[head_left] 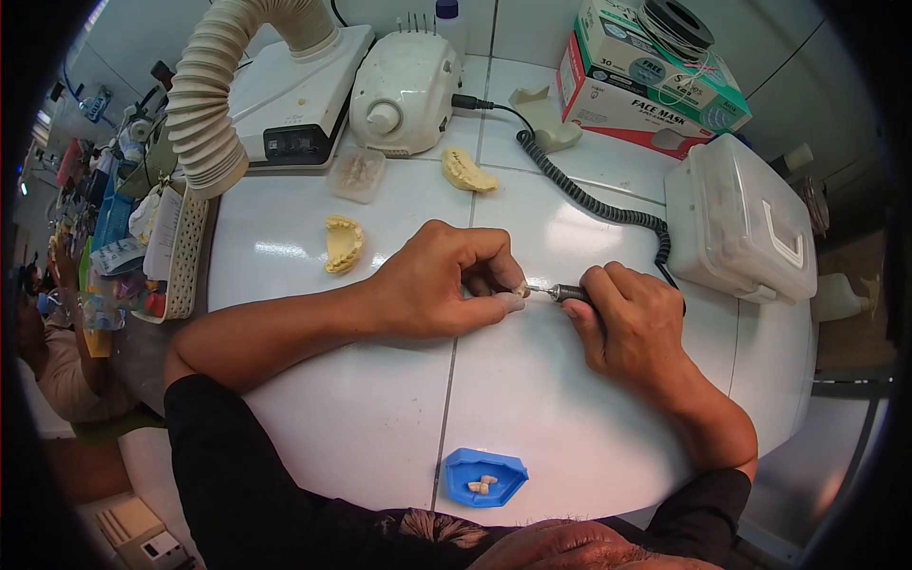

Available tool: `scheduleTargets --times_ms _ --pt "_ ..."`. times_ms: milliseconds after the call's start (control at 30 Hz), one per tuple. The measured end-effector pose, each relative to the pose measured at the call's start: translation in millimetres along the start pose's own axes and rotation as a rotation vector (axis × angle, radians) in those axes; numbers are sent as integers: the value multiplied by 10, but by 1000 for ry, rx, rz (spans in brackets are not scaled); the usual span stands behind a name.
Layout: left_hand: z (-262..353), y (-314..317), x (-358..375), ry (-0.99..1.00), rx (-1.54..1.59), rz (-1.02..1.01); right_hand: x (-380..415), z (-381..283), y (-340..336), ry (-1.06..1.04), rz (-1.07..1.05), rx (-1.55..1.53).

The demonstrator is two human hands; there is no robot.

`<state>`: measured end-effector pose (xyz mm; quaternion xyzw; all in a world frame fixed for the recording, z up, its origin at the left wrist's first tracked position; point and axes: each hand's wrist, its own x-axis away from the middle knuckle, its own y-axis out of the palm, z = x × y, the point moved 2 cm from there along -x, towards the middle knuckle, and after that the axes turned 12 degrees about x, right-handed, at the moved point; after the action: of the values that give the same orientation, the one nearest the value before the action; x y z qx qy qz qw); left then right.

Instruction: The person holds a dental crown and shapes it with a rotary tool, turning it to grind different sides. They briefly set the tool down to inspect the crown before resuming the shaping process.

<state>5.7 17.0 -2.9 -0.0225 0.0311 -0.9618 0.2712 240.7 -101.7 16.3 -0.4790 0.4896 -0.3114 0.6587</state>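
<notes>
My left hand [451,280] pinches a small pale piece [522,289] between thumb and fingertips; it looks like a dental crown, though most of it is covered. My right hand [627,318] is wrapped round a dental handpiece [570,293], whose thin bur points left and meets the small piece. From the handpiece a coiled black cord [608,211] runs up to the white control unit [404,95]. A yellow dental cast [344,244] lies left of my left hand, and another dental cast [466,171] sits farther back. Near me, a blue tray [459,465] holds several tooth-coloured pieces [482,484].
A ribbed suction hose [204,123] curves down at the upper left beside a white box unit [285,104]. A small clear box [357,175] stands before the control unit. Face mask boxes [646,90] and a lidded case [746,218] line the right. Another person [71,370] sits far left.
</notes>
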Motion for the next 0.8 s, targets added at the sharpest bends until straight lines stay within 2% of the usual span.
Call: scheduleTargets --times_ms 800 --pt "4 2 1 10 -35 5 6 -5 21 -7 -11 17"
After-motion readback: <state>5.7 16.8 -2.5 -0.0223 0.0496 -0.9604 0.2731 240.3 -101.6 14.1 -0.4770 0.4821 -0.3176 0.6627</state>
